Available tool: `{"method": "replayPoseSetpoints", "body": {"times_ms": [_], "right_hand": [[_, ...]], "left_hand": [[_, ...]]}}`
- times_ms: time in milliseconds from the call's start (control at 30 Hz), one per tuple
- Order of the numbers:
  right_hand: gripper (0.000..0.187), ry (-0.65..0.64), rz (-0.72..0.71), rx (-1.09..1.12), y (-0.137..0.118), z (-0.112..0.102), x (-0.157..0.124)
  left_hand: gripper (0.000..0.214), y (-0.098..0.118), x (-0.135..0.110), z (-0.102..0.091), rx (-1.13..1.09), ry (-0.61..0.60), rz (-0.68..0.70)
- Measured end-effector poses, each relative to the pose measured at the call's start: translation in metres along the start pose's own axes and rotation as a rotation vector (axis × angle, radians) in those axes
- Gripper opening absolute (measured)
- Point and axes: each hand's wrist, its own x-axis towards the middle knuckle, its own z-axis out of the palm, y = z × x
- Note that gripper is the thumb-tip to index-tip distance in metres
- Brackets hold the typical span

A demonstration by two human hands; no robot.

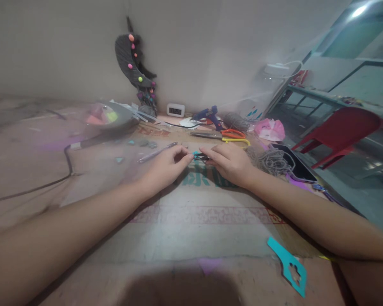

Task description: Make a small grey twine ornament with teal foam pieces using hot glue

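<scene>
My left hand (174, 160) is closed, its thumb and index finger pinching a small teal piece (195, 154) above the cardboard. My right hand (231, 163) is closed around small dark scissors (204, 157), whose blades meet the teal piece between the two hands. Their handles are mostly hidden by my fingers. Near my left hand lies a clear pen-like stick (156, 153). Just beyond my right hand are large scissors (223, 136) with orange and yellow handles. A teal sheet (285, 263) with a flower-shaped hole lies at the front right.
Grey yarn (271, 161) and a dark phone (293, 163) lie right of my hand. Behind stand a blue glue gun (209, 115), a white clock (175, 110) and a clear jug (270, 85). A cable (68, 163) crosses the left side. A red chair (344, 131) stands beyond.
</scene>
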Motion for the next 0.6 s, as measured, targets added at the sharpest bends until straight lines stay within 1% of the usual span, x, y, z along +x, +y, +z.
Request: {"method": "replayPoseSetpoints", "body": {"times_ms": [133, 400, 600], "right_hand": [[0.029, -0.007, -0.023, -0.015, 0.0004, -0.0003, -0.0007], [0.029, -0.013, -0.036, -0.033, -0.0002, -0.0020, 0.0005], [0.029, -0.024, -0.042, -0.013, 0.0009, -0.0016, -0.0014]], "left_hand": [[0.025, -0.0012, 0.0000, 0.0005, -0.003, -0.011, -0.015], [0.027, -0.0063, 0.0020, 0.0005, -0.075, -0.041, -0.045], [0.027, -0.0084, 0.0032, 0.0015, -0.082, -0.046, -0.035]]}}
